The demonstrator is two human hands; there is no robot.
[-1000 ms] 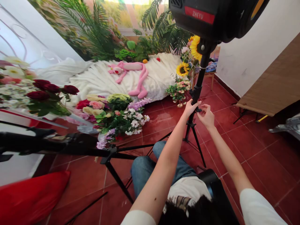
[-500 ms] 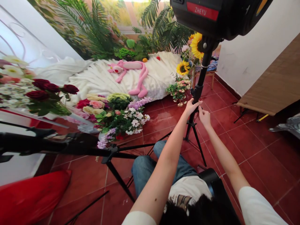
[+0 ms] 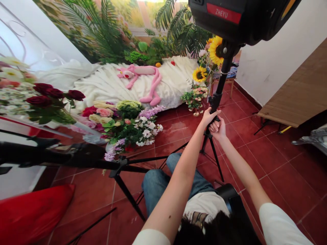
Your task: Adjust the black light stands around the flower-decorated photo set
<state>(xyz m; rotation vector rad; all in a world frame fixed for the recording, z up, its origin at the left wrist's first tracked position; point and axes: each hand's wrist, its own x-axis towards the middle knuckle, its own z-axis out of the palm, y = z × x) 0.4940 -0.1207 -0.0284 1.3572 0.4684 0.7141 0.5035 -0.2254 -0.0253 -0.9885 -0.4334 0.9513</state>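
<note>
A black light stand (image 3: 217, 96) rises at the right of centre, with a large black studio light (image 3: 240, 20) marked ZHEYU on top. My left hand (image 3: 209, 117) is wrapped round the stand's pole. Just below and to the right, my right hand (image 3: 217, 128) has its fingers curled against the pole beside a small black knob (image 3: 216, 119). The stand's tripod legs (image 3: 216, 154) are spread on the floor beneath my hands.
Another black stand (image 3: 122, 165) lies across the left, near flowers (image 3: 146, 127) and dark roses (image 3: 41, 101). A pink plush toy (image 3: 145, 70) rests on white cloth (image 3: 176, 81). Sunflowers (image 3: 199, 74) stand behind the pole. A brown board (image 3: 296, 92) leans right; red fabric (image 3: 33, 214) lies lower left.
My right hand has moved slightly down and left against the pole, and its fingers now curl there. My left hand keeps its hold. The view has shifted slightly.
</note>
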